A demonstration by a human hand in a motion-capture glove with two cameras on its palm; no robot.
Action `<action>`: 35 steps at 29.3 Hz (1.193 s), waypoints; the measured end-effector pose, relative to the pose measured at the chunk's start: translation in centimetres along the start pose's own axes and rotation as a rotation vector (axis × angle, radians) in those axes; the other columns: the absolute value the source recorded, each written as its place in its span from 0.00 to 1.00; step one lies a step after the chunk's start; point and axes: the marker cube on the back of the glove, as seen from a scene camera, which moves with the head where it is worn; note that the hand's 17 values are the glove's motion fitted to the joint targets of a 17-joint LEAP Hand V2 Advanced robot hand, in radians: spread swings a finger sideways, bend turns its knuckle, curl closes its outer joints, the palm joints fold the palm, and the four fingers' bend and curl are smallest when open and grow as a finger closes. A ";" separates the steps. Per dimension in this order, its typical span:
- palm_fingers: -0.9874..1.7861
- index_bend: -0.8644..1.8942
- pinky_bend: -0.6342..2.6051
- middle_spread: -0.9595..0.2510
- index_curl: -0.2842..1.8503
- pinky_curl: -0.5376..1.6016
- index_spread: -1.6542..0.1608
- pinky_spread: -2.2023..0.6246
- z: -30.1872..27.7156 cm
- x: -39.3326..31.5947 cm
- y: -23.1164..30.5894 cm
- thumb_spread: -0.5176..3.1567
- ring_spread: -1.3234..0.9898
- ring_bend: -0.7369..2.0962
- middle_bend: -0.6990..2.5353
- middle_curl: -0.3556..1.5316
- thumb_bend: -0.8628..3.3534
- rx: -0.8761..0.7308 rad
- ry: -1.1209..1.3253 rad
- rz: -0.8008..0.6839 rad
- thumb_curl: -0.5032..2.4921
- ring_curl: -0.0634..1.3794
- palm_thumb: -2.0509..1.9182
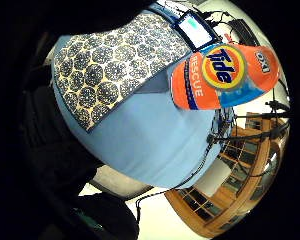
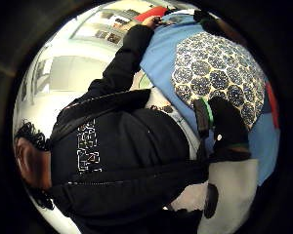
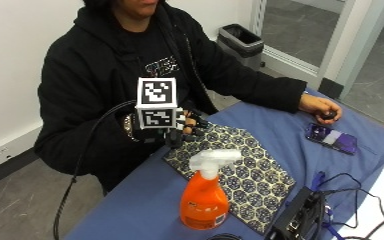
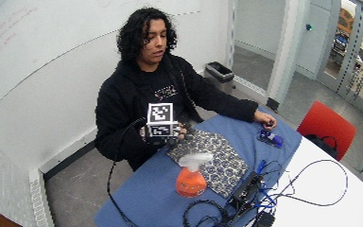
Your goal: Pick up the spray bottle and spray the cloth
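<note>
The gloved right hand (image 3: 179, 131) is held in the air above the near edge of the patterned cloth (image 3: 245, 172), its fingers (image 3: 195, 127) loosely curled and nothing gripped between them. Whether the fingertips touch the cloth cannot be told. The cloth is spread flat on the blue counter (image 3: 145, 200), directly beneath and out beyond the fingers. Past the fingers, at the cloth's far side from the person, an orange spray bottle (image 3: 204, 197) with a white trigger head is stood upright, well apart from the hand and untouched; in the little finger side palm view its orange label (image 1: 225, 75) is seen lying beyond the cloth (image 1: 110, 75). Further from the fingers, a black device (image 3: 297, 220) with cables is set at the counter's edge beside the cloth. Off to the side, a phone (image 3: 330, 138) lies on the counter, and the person's bare hand (image 3: 320, 107) is rested just beside it.
</note>
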 end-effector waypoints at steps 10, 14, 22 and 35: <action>0.49 0.40 0.26 0.75 0.23 0.32 0.73 0.84 0.0 0.0 -2.8 0.38 0.57 0.39 0.27 0.26 0.31 0.046 -0.003 0.042 0.23 0.15 0.68; 0.49 0.39 0.26 0.75 0.24 0.33 0.72 0.84 -0.4 0.6 0.4 0.41 0.57 0.39 0.27 0.27 0.31 -0.010 0.007 0.024 0.24 0.17 0.68; 0.52 0.36 0.25 0.76 0.24 0.34 0.71 0.85 -1.9 3.7 3.0 0.45 0.56 0.40 0.30 0.31 0.30 -0.068 0.033 0.115 0.25 0.19 0.69; 0.59 0.37 0.26 0.76 0.25 0.37 0.73 0.85 -8.1 15.0 5.6 0.47 0.54 0.41 0.31 0.34 0.28 -0.039 -0.072 0.351 0.26 0.23 0.69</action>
